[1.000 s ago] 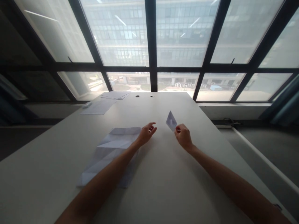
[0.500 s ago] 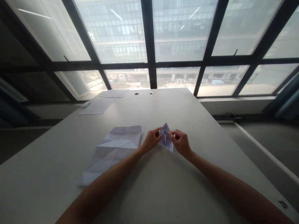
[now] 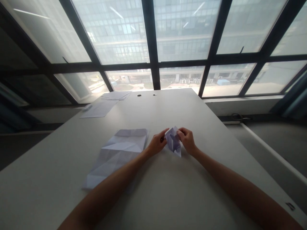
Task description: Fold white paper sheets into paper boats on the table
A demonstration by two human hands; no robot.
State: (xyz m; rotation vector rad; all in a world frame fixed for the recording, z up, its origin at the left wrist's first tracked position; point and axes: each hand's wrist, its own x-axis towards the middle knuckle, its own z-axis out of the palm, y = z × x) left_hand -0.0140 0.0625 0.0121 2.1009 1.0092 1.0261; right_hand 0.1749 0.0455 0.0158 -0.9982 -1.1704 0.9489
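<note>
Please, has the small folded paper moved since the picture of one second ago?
Yes. Judged against the far round table hole, the small folded paper has moved farther from it, toward the bottom of the view.

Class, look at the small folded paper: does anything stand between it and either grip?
Nothing visible does. The left grip and the right grip both have their fingers on the folded paper, one at each side. The creased sheet lies on the table to its left, outside that space.

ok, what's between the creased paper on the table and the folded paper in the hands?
The left hand, with tabletop around it; shows in the head view.
</note>
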